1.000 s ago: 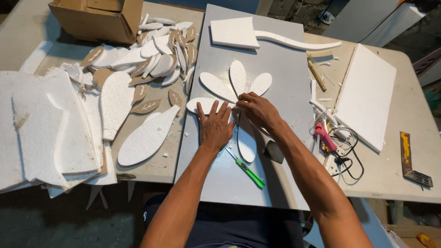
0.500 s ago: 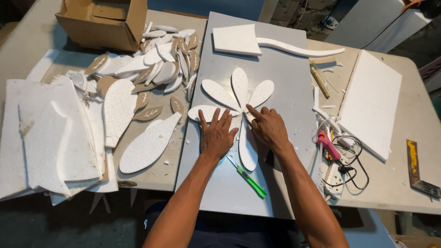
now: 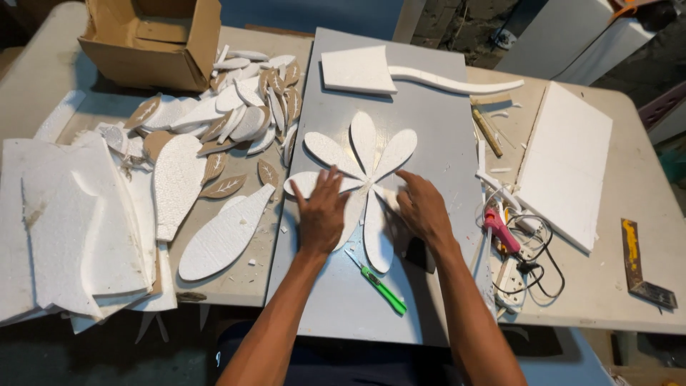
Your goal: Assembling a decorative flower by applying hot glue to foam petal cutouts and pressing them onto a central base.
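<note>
— Foam petals (image 3: 363, 161), white and leaf-shaped, fan out from one centre on the grey board (image 3: 429, 129). Where are the hands?

— Both lie on the fan. The left hand (image 3: 321, 211) rests flat on the lower left petals, its fingers (image 3: 330, 180) spread and released, gripping nothing. The right hand (image 3: 423, 207) presses the lower right side, fingers loose and extended too.

— And around the fan?

— Just below it a green craft knife (image 3: 379, 282) lies on the board. Above it sit a foam block (image 3: 356, 70) and a wavy foam strip (image 3: 457, 82). Right of it, off the board on the worktop (image 3: 600, 286), lies a pink glue gun (image 3: 500, 230) beside a foam slab (image 3: 568, 161). Left of it sits a heap of loose petals (image 3: 243, 107), with a cardboard box (image 3: 153, 39) beyond.
</note>
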